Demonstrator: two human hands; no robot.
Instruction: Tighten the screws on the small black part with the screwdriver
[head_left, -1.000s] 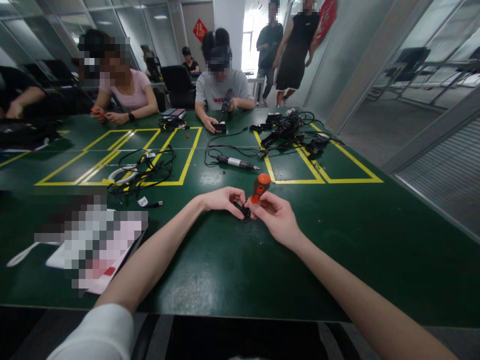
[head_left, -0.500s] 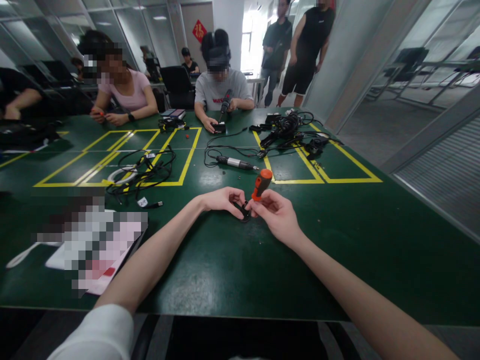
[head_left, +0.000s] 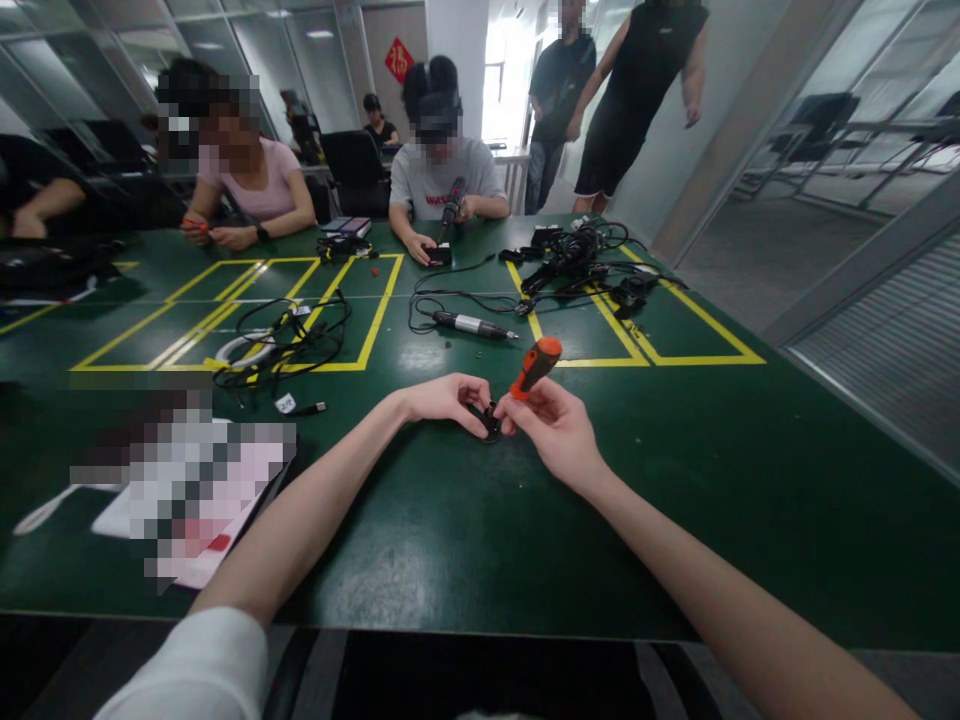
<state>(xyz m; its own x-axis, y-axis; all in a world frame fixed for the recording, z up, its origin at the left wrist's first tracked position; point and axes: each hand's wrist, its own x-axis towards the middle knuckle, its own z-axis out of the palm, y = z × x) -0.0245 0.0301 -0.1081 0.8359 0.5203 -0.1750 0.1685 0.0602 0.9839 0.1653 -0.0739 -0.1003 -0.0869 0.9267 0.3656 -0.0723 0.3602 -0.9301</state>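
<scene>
A small black part (head_left: 491, 425) lies on the green table (head_left: 420, 540) in front of me, partly covered by my fingers. My left hand (head_left: 454, 400) grips its left side between thumb and fingers. In my right hand (head_left: 555, 425) is a screwdriver with an orange and dark handle (head_left: 537, 367). The handle leans up and to the right, and its lower end is hidden by my fingers beside the black part. My right fingertips are close to the part's right side.
Beyond my hands lies a silver and black electric screwdriver (head_left: 471, 325) with its cord. Tangled cables (head_left: 289, 340) are at the left, a black cable pile (head_left: 574, 260) at the back right. Notebooks (head_left: 225, 500) lie near my left forearm. Several people are around; one opposite (head_left: 448, 180) holds a tool.
The screwdriver handle has tilted further to the right in my right hand. My left hand has stayed where it was. A standing person at the back has moved right.
</scene>
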